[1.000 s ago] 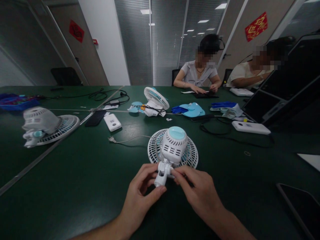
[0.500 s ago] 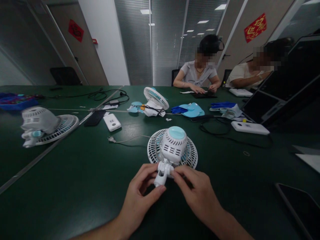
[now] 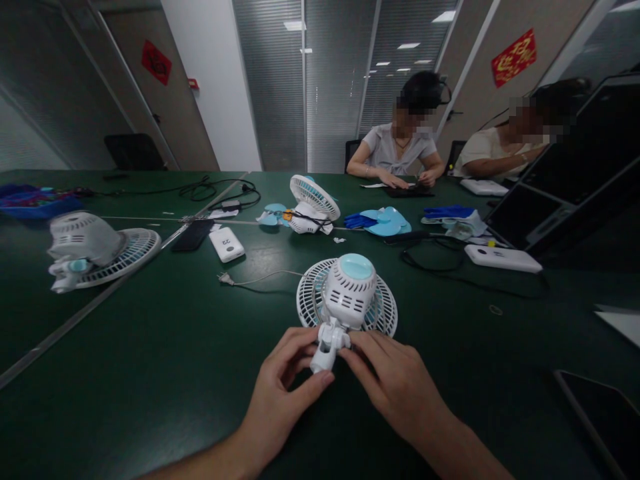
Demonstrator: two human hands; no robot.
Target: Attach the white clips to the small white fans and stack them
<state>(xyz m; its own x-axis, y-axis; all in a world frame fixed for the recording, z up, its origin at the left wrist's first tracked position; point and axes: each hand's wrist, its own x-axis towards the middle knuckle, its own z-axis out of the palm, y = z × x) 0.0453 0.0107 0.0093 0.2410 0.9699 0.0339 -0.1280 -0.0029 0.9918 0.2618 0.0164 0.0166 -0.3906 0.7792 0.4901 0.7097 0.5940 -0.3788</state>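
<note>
A white electric fan (image 3: 349, 300) lies grille-down on the dark green table, its motor housing with a light blue cap facing up. Its white neck joint (image 3: 329, 343) points toward me. My left hand (image 3: 285, 380) is closed around the left side and lower end of that joint. My right hand (image 3: 387, 373) pinches a small white knob (image 3: 344, 340) on the joint's right side, the fingertips partly hiding it. The fan's cord runs left to a plug (image 3: 226, 279) on the table.
A second fan (image 3: 85, 243) lies at left and a third (image 3: 313, 207) farther back. Around them are a white power bank (image 3: 227, 245), blue fan blades (image 3: 387, 221), gloves (image 3: 455, 220), black cables and a phone (image 3: 600, 417) at right. Two people sit across the table.
The fingers of my right hand have shifted their grip at the knob and turned slightly. My left hand keeps its hold, and the fan stays in place.
</note>
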